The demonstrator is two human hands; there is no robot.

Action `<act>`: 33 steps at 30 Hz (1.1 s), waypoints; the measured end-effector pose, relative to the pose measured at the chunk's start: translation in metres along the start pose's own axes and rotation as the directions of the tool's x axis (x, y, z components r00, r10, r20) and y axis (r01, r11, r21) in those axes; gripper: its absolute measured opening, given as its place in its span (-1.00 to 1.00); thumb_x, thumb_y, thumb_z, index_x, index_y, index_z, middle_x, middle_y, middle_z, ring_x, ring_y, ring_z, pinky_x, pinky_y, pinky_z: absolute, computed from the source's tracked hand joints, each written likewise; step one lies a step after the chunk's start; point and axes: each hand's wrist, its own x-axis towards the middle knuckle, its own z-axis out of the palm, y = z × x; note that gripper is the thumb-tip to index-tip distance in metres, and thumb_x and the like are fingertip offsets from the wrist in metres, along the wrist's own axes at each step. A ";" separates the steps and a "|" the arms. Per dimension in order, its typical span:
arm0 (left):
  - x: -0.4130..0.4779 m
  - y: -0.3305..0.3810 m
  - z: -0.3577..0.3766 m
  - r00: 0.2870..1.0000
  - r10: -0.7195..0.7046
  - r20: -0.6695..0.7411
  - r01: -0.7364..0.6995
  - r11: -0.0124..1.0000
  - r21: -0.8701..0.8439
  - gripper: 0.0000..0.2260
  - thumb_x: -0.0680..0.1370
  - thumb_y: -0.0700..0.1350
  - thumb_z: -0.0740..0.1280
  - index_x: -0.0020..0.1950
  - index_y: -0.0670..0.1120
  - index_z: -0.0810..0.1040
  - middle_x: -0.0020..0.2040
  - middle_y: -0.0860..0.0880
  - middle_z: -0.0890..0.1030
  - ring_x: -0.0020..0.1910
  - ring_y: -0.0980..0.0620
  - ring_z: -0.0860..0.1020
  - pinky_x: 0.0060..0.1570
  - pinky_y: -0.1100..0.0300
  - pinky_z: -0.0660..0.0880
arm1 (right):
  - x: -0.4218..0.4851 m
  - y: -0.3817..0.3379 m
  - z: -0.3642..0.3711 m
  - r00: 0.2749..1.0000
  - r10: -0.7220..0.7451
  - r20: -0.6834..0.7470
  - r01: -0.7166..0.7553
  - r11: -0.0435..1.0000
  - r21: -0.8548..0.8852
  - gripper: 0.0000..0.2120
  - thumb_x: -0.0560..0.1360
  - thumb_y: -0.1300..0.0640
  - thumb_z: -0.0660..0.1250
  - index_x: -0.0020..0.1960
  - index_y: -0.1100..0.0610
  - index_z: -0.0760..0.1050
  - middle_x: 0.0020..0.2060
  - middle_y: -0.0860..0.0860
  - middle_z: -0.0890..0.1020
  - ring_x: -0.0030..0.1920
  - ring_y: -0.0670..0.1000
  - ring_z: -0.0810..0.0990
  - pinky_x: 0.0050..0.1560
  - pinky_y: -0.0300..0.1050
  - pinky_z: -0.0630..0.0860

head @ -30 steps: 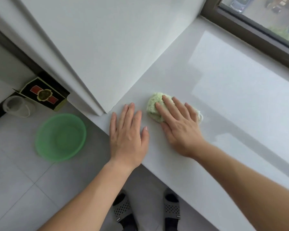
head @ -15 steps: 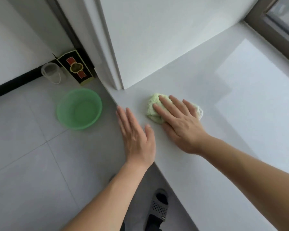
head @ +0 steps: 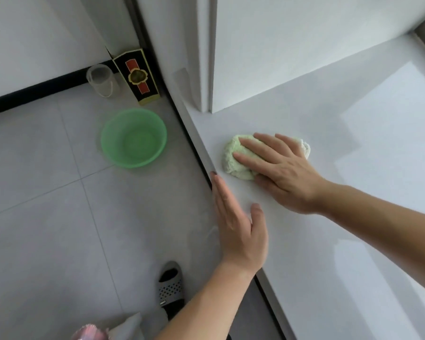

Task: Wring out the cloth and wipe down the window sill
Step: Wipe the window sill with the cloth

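Observation:
A bunched pale green cloth (head: 233, 158) lies on the white window sill (head: 341, 217), close to its front edge and near the wall corner. My right hand (head: 280, 168) presses flat on the cloth with straight fingers, covering most of it. My left hand (head: 241, 224) rests on the sill's front edge just below the cloth, fingers straight and together, holding nothing.
A green plastic basin (head: 133, 137) sits on the grey tiled floor left of the sill. Behind it stand a clear plastic cup (head: 101, 80) and a black and gold box (head: 136, 76) against the wall. A slippered foot (head: 169, 285) is below the sill edge.
My view has swung left, bringing more floor in and losing the window. My left hand has slid from flat on the sill to its front edge. My right hand still presses the cloth.

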 end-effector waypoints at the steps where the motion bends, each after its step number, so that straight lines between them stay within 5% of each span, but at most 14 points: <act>1: 0.000 0.000 0.000 1.000 -0.004 0.001 0.004 1.000 0.002 -0.26 0.56 -0.05 0.15 0.60 -0.12 -0.22 0.63 -0.03 -0.16 0.58 0.20 -0.18 0.55 0.16 -0.12 | 0.010 0.000 -0.003 1.000 -0.002 -0.001 0.002 1.000 -0.006 -0.52 0.64 0.02 0.03 0.56 -0.13 0.20 0.57 -0.06 0.19 0.54 0.15 0.16 0.46 0.21 0.08; 6: 0.002 0.002 -0.003 1.000 -0.015 0.014 0.015 1.000 -0.002 -0.27 0.52 -0.08 0.10 0.61 -0.09 -0.22 0.63 0.00 -0.16 0.56 0.24 -0.17 0.56 0.13 -0.11 | 0.072 -0.018 -0.005 0.997 0.065 -0.051 -0.064 0.998 0.019 -0.48 0.61 0.02 -0.01 0.56 -0.12 0.21 0.57 -0.06 0.21 0.53 0.15 0.15 0.46 0.14 0.00; 12: -0.004 -0.007 -0.021 1.000 0.011 0.003 -0.010 0.978 -0.207 -0.39 0.55 0.00 0.05 0.60 -0.11 0.07 0.61 -0.01 0.12 0.57 0.11 0.10 0.53 -0.06 0.13 | -0.016 -0.020 0.010 0.997 -0.072 -0.018 0.073 0.996 0.054 -0.52 0.66 0.05 0.08 0.57 -0.12 0.19 0.59 -0.08 0.15 0.57 0.10 0.10 0.48 0.20 0.04; 15: 0.004 -0.012 -0.032 1.000 -0.026 0.017 0.029 0.980 -0.199 -0.38 0.56 0.10 0.05 0.59 -0.06 0.04 0.59 -0.01 0.13 0.56 0.11 0.13 0.51 -0.09 0.18 | -0.022 -0.002 0.002 0.996 -0.090 0.024 0.089 0.996 0.028 -0.53 0.66 0.05 0.07 0.56 -0.11 0.21 0.58 -0.08 0.17 0.57 0.09 0.11 0.49 0.19 0.05; 20: 0.041 0.009 -0.035 0.978 0.207 0.036 -0.210 0.956 0.206 -0.40 0.60 0.09 0.05 0.55 -0.22 0.18 0.61 -0.19 0.03 0.59 -0.04 -0.01 0.55 -0.03 0.00 | -0.009 -0.014 0.006 0.918 0.375 -0.127 -0.361 0.925 0.120 -0.54 0.66 0.01 0.07 0.55 -0.14 0.22 0.57 -0.10 0.20 0.56 0.13 0.12 0.51 0.13 -0.05; 23: 0.065 0.026 -0.032 0.939 0.307 0.155 -0.339 0.750 0.568 -0.46 0.63 0.11 0.04 0.52 -0.17 0.31 0.62 -0.25 -0.02 0.61 -0.17 -0.12 0.56 -0.05 -0.18 | -0.047 -0.032 0.018 0.934 0.343 -0.100 -0.333 0.937 0.103 -0.54 0.68 -0.06 0.00 0.57 -0.19 0.13 0.58 -0.12 0.14 0.58 0.09 0.06 0.52 0.08 -0.09; 25: 0.078 0.037 -0.027 0.917 0.279 0.284 -0.398 0.676 0.621 -0.43 0.62 0.18 -0.04 0.52 -0.10 0.30 0.63 -0.21 0.00 0.61 -0.12 -0.14 0.55 -0.04 -0.24 | -0.073 -0.024 0.018 0.930 0.355 -0.090 -0.346 0.933 0.099 -0.54 0.68 -0.07 0.00 0.57 -0.21 0.11 0.58 -0.14 0.14 0.58 0.07 0.07 0.52 0.07 -0.08; 28: 0.089 0.050 -0.013 0.863 0.257 0.436 -0.493 0.624 0.607 -0.39 0.60 0.22 -0.14 0.52 -0.06 0.27 0.63 -0.17 0.03 0.61 -0.08 -0.11 0.55 -0.02 -0.23 | -0.091 0.018 0.006 0.806 0.573 -0.149 -0.561 0.820 0.117 -0.54 0.67 -0.06 0.05 0.55 -0.21 0.14 0.58 -0.15 0.15 0.57 0.08 0.09 0.53 0.09 -0.06; 32: 0.099 0.068 0.017 0.763 0.310 0.567 -0.631 0.547 0.550 -0.42 0.61 0.20 -0.09 0.49 -0.08 0.31 0.60 -0.16 0.15 0.60 -0.08 -0.02 0.56 -0.02 -0.19 | -0.082 0.085 -0.013 0.381 0.911 -0.155 -0.863 0.411 0.294 -0.50 0.64 -0.02 0.02 0.56 -0.23 0.06 0.60 -0.15 0.05 0.58 0.06 -0.03 0.53 0.11 -0.18; 33: 0.103 0.073 0.025 0.739 0.325 0.590 -0.658 0.537 0.529 -0.41 0.60 0.20 -0.08 0.49 -0.09 0.31 0.59 -0.17 0.19 0.60 -0.10 0.02 0.55 -0.02 -0.17 | -0.078 0.090 -0.014 0.338 0.929 -0.154 -0.881 0.370 0.295 -0.49 0.64 -0.02 0.01 0.56 -0.23 0.05 0.60 -0.13 0.03 0.58 0.07 -0.04 0.53 0.13 -0.16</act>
